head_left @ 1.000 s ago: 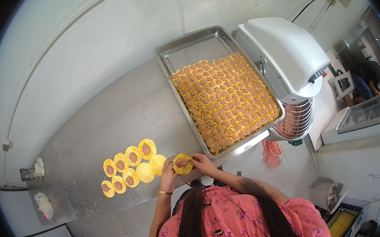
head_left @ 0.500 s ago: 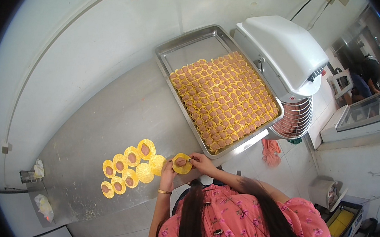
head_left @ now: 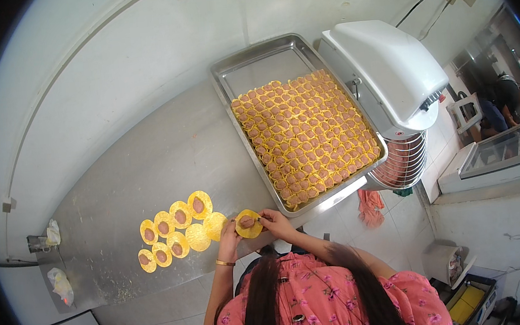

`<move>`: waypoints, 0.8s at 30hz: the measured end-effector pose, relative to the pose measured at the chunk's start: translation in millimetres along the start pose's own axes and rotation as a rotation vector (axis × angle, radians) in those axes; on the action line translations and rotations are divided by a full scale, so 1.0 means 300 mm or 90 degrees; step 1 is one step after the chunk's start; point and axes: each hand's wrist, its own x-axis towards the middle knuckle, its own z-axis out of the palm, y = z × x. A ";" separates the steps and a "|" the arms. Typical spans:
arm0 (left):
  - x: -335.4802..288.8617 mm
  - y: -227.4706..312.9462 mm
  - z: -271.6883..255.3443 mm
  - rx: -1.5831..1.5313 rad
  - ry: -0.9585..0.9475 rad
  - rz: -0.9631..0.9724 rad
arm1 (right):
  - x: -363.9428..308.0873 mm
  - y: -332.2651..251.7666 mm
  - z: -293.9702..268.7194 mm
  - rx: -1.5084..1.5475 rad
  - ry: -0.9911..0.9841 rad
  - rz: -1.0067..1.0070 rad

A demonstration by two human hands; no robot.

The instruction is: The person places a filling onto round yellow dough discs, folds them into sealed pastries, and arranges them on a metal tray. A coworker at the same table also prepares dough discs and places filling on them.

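A round yellow dumpling wrapper [head_left: 249, 231] with a lump of pinkish-brown meat filling [head_left: 246, 222] is held between both hands near the table's front edge. My left hand [head_left: 229, 236] pinches its left rim, and my right hand [head_left: 274, 222] pinches the right rim. To the left lie two rows of wrappers on the steel table. Several carry filling, such as the wrapper at the far end [head_left: 199, 204]; two bare wrappers [head_left: 198, 238] are nearest my left hand. Beyond my right hand stands a metal tray [head_left: 227, 70], densely packed with small open-topped yellow dumplings [head_left: 307, 136].
The steel table [head_left: 148, 154] runs along the white wall. Right of the tray is a white mixer [head_left: 388, 77] with a wire guard [head_left: 405, 162] over its bowl of meat. A pink cloth [head_left: 371, 207] hangs low beside it. A person [head_left: 508, 100] is in the background at right.
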 end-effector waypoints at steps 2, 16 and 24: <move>0.000 0.001 -0.001 0.005 -0.001 -0.001 | -0.001 -0.001 0.000 0.024 -0.009 0.006; 0.000 0.001 -0.004 0.013 -0.009 0.028 | 0.014 0.037 -0.006 -0.002 0.012 -0.014; -0.001 -0.044 -0.034 0.244 0.029 0.182 | 0.004 0.029 0.027 -0.188 0.134 -0.081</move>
